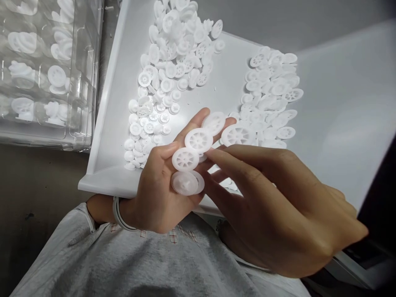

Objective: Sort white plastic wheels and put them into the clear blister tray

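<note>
My left hand [161, 194] lies palm up over the near edge of a white tray [102, 173], fingers stretched out, with several white plastic gear wheels [192, 154] fanned across its fingers and palm. My right hand [278, 206] reaches in from the right, its fingertips touching the wheels near the middle one. Whether it pinches a wheel I cannot make out. A white band sits on my left wrist.
Two heaps of white gear wheels lie on the tray: small ones [167, 78] at left, larger ones [269, 99] at right. A clear plastic blister tray [46, 74] with wheels in its pockets stands at far left on the grey table.
</note>
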{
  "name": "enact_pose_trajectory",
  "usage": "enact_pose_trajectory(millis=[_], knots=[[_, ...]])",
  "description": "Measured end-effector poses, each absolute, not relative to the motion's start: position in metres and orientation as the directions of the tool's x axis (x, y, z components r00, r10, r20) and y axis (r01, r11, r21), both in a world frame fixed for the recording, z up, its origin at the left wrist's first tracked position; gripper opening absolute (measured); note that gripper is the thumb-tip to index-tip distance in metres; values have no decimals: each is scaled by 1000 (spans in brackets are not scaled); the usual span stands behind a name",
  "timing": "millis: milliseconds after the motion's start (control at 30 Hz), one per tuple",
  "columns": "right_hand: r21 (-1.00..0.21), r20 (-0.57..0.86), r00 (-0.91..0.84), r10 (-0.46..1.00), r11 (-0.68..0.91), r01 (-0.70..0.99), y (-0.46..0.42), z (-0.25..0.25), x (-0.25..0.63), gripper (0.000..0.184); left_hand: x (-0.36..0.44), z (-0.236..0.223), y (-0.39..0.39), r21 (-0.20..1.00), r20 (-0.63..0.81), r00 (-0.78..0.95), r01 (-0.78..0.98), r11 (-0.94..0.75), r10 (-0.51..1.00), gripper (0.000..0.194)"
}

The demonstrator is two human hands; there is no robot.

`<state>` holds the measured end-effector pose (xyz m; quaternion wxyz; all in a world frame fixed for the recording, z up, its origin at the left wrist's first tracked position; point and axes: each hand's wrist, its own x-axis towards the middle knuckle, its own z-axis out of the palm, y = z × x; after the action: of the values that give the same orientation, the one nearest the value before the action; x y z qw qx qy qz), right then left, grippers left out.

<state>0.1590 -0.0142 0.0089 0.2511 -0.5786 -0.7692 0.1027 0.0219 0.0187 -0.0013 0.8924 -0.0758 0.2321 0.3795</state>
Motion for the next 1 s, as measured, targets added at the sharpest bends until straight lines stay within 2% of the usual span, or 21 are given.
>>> enact_pose_trajectory(millis=[100,167,233,300,433,533,633,800,1000], knots=[[-202,342,-385,857,467,861,-12,9,161,34,22,-2,20,33,-489,605,-708,706,629,57],[-189,399,-392,829,493,849,-10,7,161,25,21,-2,21,39,-502,607,-696,717,616,55],[-233,435,-362,824,492,839,-8,5,158,18,21,-1,21,53,-503,597,-700,712,624,55],[-294,427,-324,844,468,833,-7,3,155,18,22,0,21,75,-500,573,-719,691,650,56],[-461,332,-249,910,386,799,-9,4,150,25,21,0,21,101,-492,544,-740,665,680,53],[-585,245,-159,956,277,762,-11,9,150,19,19,-2,20,92,-489,568,-721,686,662,52],[-678,223,-21,975,171,715,-13,9,152,13,19,-3,20,96,-499,560,-724,684,662,53],[-766,164,83,983,74,638,-16,3,156,13,21,-2,19,116,-513,551,-716,689,659,56],[-784,143,118,983,39,620,-17,1,156,13,21,-1,18,106,-505,547,-729,676,668,57]])
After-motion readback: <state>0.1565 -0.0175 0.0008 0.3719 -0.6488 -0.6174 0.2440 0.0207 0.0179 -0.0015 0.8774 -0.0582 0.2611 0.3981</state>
